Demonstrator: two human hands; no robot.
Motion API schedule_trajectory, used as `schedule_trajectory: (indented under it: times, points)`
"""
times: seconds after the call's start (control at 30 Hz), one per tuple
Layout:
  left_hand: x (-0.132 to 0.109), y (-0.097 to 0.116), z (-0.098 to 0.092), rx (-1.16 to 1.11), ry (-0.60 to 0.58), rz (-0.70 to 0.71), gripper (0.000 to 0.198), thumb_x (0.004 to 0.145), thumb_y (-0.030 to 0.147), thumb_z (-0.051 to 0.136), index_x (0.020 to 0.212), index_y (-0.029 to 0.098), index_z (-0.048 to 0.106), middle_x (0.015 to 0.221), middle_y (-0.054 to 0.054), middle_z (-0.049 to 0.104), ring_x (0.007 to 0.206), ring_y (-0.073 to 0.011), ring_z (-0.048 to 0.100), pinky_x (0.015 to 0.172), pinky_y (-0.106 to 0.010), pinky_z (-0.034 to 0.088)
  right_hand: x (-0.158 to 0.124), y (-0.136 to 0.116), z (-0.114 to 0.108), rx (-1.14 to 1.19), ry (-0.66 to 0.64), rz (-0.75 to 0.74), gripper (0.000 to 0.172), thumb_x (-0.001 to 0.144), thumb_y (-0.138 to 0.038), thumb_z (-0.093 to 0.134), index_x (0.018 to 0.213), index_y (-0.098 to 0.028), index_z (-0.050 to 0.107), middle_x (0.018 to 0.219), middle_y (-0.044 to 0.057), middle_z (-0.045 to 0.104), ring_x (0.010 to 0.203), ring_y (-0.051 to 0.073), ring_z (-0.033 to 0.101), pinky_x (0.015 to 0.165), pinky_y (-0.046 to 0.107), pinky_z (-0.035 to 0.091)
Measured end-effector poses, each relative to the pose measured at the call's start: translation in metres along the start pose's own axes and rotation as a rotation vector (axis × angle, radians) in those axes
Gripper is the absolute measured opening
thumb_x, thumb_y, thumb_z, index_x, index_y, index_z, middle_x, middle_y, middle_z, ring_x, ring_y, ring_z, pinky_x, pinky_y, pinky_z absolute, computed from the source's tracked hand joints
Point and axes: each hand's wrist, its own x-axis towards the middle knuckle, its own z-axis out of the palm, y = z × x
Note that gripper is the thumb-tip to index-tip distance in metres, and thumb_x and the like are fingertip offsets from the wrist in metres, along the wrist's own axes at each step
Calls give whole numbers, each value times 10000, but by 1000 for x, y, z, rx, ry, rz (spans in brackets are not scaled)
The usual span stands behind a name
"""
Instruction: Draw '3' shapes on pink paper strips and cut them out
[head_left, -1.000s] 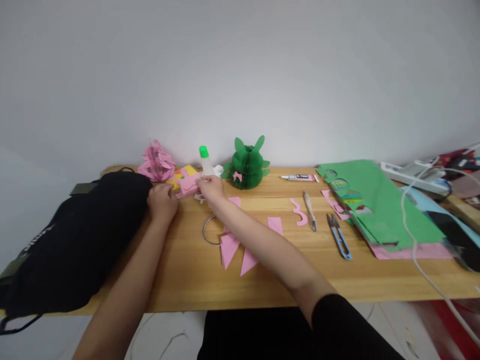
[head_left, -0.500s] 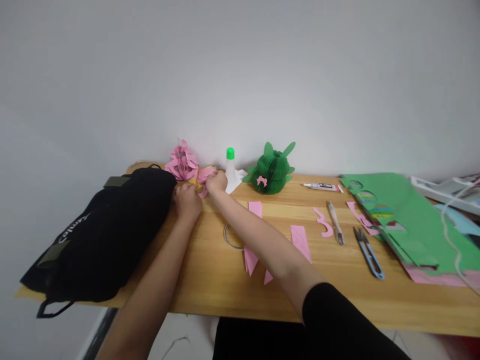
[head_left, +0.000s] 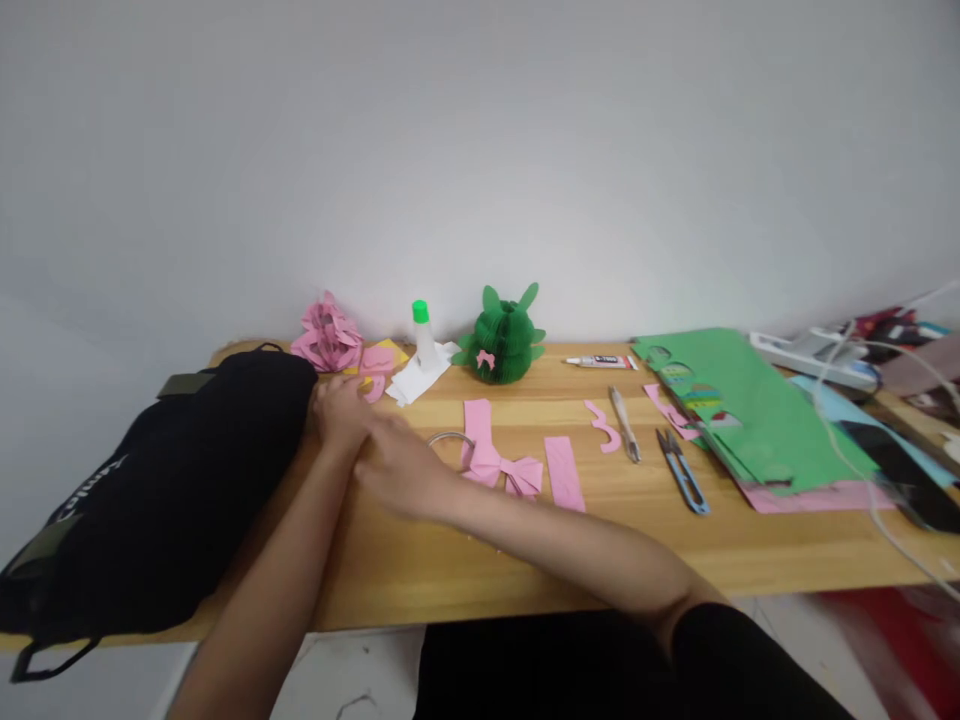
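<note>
My left hand point(head_left: 341, 408) lies on the wooden table point(head_left: 420, 560) against the edge of a black bag point(head_left: 150, 480). Its fingers stretch loosely toward small pink paper scraps point(head_left: 375, 368) and hold nothing. My right hand point(head_left: 401, 468) crosses just in front of the left wrist, palm down. It is smeared by motion, so its fingers are unclear. Just right of it lie folded pink paper pieces point(head_left: 499, 465) and a thin wire ring point(head_left: 446, 440). A pink paper flower point(head_left: 326, 335) sits behind the left hand.
Along the wall stand a glue bottle with a green cap point(head_left: 424, 335) on white paper and a green honeycomb paper figure point(head_left: 504, 335). Further right lie a glue tube point(head_left: 600, 361), a pen-like tool point(head_left: 622, 422), blue snips point(head_left: 681, 470) and stacked green paper point(head_left: 750, 410).
My right hand has pulled back from the pink scraps near the glue bottle toward me. The left hand has let the scraps go. The view has shifted sideways.
</note>
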Motion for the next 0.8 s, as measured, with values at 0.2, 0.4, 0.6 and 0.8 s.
schedule_trajectory:
  times: [0.2,0.4,0.6,0.8]
  points:
    - [-2,2,-8,-48,74,42,332,982,362,603,1249,165,590,1260,-102,602,1088,-227,624,928,-437,553,-125,-8,-64,19,-177,-73,234,907,-223,555,1095,-203,692,1104,82,730,1043,187,688,952,337,546]
    - [-15,32,-28,-134,141,180,269,882,116,474,995,158,715,1143,-152,633,1195,-344,555,1036,-529,447,-193,51,-113,8,217,188,199,898,-274,531,901,-232,726,898,51,781,824,190,723,762,320,562]
    - [-54,89,-32,-260,-117,547,225,852,175,493,869,177,717,985,-84,696,1028,-245,634,983,-413,507,-228,93,-129,-86,483,373,203,854,-330,542,824,-227,713,841,80,782,757,234,727,711,354,561]
    - [-98,125,-36,-323,-344,789,201,900,224,525,942,198,720,1015,-70,704,979,-208,649,902,-355,538,-215,97,-127,-195,399,359,199,838,-271,533,872,-210,720,838,77,768,720,206,698,677,322,535]
